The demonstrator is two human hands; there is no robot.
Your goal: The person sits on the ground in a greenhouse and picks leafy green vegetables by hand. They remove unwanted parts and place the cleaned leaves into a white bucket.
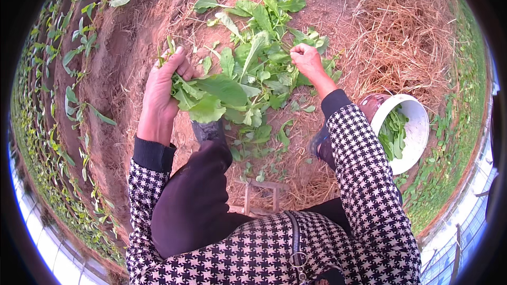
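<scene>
My left hand [168, 75] is closed around the stems of a bunch of leafy greens [216, 93], whose stem ends stick up above the fist and whose broad leaves fan out to the right. At the right edge of a heap of loose leafy greens [261, 51] on the soil is my right hand [307, 59], thumb and fingertips pinched together. Whether something thin is between those fingertips, I cannot tell. To the right of my right forearm, a white plastic bucket [418, 142] leans with its mouth towards me, and long green leaves [392, 132] lie inside it.
Dry straw [400, 31] is piled at the upper right. Rows of growing plants [71, 63] run along the left. Near my lap stands a low wooden frame [263, 184], between my legs. A reddish rounded object [370, 105] sits partly behind the bucket. Grass [467, 99] lines the far right.
</scene>
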